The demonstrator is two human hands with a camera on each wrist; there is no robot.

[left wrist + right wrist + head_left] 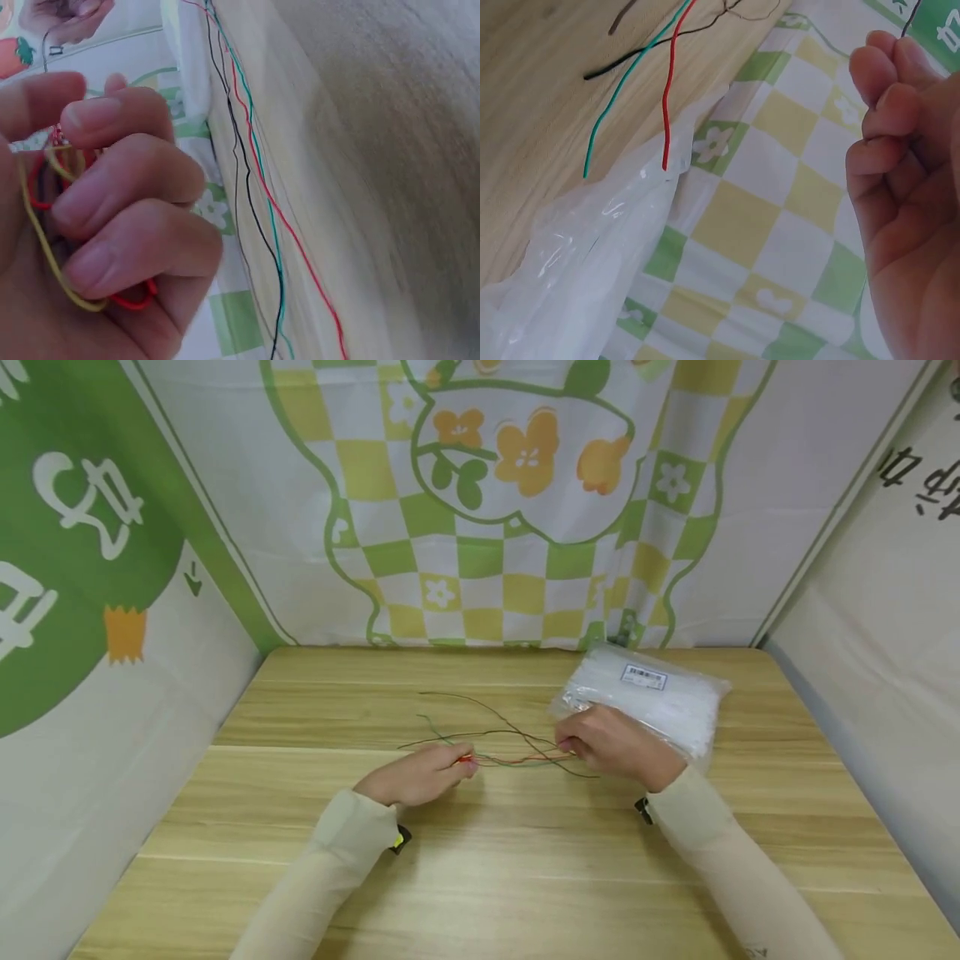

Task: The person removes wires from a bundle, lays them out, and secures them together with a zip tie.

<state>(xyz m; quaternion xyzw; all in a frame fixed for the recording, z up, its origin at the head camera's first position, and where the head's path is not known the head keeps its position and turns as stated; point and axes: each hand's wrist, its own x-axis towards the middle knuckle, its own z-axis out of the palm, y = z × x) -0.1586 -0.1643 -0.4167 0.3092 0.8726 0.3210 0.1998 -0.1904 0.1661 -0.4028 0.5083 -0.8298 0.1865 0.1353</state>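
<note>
Curled fingers of my left hand (420, 774) hold a bundle of thin coloured wires above the table's middle. A yellow wire (51, 262) and a red one loop inside that palm in the left wrist view. To the right, my right hand (611, 745) pinches the tip of a dark wire (910, 19) between thumb and fingertip. Loose lengths of black wire (250, 180), red wire (667, 97) and green wire (615, 101) stretch between and past the hands. Some wire ends spread to the left behind my left hand. The bundle's inner part is hidden by the fingers.
A clear plastic bag (675, 706) of white contents with a barcode label (643, 677) lies at the back right, just behind my right hand. The wooden table (480, 877) is bounded at the back by a checked curtain (480, 568) and by cloth at both sides.
</note>
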